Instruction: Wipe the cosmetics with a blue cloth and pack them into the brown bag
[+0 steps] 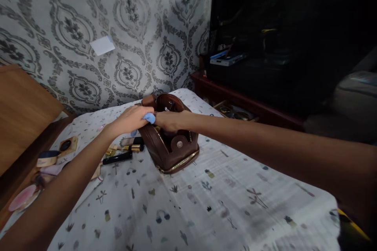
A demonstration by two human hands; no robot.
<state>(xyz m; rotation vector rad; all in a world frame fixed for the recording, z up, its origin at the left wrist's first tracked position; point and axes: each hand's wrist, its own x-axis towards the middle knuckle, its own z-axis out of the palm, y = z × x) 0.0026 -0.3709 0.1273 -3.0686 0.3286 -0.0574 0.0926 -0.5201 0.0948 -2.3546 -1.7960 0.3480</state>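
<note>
A black tube (118, 158) lies on printed white cloth (188, 211), left of the open brown bag (151, 145); the right hand (169, 120) is inside it, fingers hidden, grip impossible to tell; the left hand (132, 118), at the rim, pinches something blue (149, 117); beyond, a patterned wall (132, 19).

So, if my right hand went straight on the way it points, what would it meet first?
Your right hand would probably meet the left inner wall of the brown handbag; its fingers are mostly hidden, so depth is unclear.
</note>
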